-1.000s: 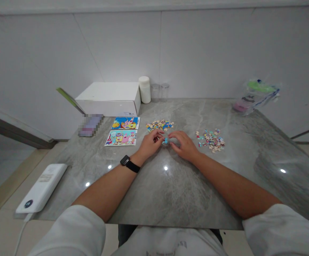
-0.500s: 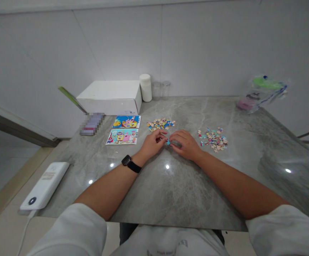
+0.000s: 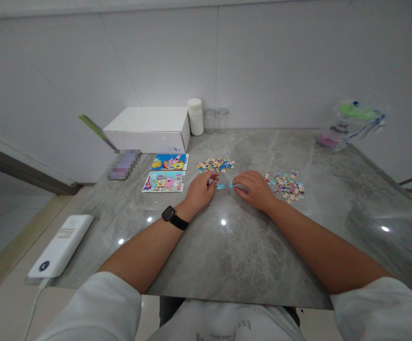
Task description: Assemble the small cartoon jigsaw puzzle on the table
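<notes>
Just right of my left hand (image 3: 201, 190), a light-blue jigsaw piece (image 3: 220, 187) lies on the grey table; it looks like it could be two joined pieces. The fingers of that hand are bent and a little apart, with nothing visible between them. My right hand (image 3: 254, 190) pinches another small blue puzzle piece (image 3: 231, 184) at its fingertips, slightly apart from the first. Beyond my left hand sits a pile of yellow and blue puzzle pieces (image 3: 215, 165). A second, multicoloured heap of pieces (image 3: 290, 185) is to the right of my right hand.
Two cartoon picture cards (image 3: 163, 182) lie left of my hands. Behind them stand a white box (image 3: 145, 139), a white bottle (image 3: 196, 117) and two glass jars (image 3: 222, 121). A plastic bag (image 3: 341, 130) is at the far right, a white power bank (image 3: 61, 246) with cable at the left.
My hands have drawn apart, the right one moving right with a blue piece. Blue puzzle piece now shows on the table between them, clear of my left fingers.
</notes>
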`<state>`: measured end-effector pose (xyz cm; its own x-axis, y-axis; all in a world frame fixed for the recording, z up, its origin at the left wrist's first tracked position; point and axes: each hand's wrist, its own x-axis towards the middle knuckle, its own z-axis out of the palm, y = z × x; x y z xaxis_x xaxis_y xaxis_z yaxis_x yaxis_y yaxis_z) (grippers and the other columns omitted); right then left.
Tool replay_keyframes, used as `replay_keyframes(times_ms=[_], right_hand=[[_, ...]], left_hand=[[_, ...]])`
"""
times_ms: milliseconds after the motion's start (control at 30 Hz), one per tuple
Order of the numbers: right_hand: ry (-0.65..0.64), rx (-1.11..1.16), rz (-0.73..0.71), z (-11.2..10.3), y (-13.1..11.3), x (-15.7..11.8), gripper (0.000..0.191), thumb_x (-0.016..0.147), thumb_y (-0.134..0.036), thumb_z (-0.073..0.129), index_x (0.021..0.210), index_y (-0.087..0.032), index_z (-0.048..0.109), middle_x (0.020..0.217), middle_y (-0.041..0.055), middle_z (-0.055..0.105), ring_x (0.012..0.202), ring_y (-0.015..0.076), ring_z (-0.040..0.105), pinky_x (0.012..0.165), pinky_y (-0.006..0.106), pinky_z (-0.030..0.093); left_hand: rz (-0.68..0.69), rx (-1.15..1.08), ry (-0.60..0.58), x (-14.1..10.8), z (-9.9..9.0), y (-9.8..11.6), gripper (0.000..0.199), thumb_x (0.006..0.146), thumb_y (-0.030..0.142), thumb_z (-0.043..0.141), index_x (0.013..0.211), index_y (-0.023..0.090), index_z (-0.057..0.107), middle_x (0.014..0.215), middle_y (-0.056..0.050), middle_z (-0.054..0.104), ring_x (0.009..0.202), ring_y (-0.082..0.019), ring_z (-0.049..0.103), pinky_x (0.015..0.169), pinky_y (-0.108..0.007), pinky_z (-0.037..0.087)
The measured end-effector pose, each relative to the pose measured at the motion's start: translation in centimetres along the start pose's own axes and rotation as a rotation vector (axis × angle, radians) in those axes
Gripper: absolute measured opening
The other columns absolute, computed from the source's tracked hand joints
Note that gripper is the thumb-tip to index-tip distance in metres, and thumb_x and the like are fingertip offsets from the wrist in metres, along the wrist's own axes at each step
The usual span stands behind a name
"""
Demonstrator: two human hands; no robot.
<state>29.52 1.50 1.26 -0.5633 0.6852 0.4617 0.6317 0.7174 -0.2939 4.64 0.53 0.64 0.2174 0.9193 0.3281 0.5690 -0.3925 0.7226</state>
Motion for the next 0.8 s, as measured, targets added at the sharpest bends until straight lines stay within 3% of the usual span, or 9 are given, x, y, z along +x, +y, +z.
replay_keyframes(times_ms=[133,467,800], right_hand=[[-0.009,-0.022,0.043,-0.1,1.4,-0.3,0.016,0.096,-0.026,0.064,0.107,-0.023,0.075,0.112,0.0094,0.079,0.110,0.0283,0.068,0.100,0.044,0.047],[0.006,0.015,0.030,0.6,1.8,-0.1,0.015,0.096,-0.028,0.067,0.107,-0.024,0.076,0.110,0.0091,0.080,0.106,0.0285,0.070,0.097,0.044,0.049],[-0.031,0.023,0.048,0.7,1.8,-0.1,0.016,0.096,-0.029,0.067,0.107,-0.023,0.077,0.110,0.0094,0.080,0.106,0.0282,0.069,0.099,0.044,0.048]], left_hand=[[0.102,0.187,-0.006,0.0,-0.3,-0.5,0.028,0.092,0.013,0.063,0.118,0.022,0.070,0.124,-0.009,0.070,0.121,-0.027,0.062,0.108,-0.043,0.049],[0.176,0.301,-0.068,-0.2,-0.1,-0.4,0.023,0.092,0.014,0.065,0.111,0.022,0.075,0.114,-0.008,0.071,0.108,-0.026,0.064,0.098,-0.042,0.052],[0.168,0.340,-0.096,-0.3,-0.2,-0.1,0.022,0.092,0.018,0.068,0.111,0.025,0.079,0.114,-0.008,0.072,0.108,-0.027,0.064,0.097,-0.045,0.051]])
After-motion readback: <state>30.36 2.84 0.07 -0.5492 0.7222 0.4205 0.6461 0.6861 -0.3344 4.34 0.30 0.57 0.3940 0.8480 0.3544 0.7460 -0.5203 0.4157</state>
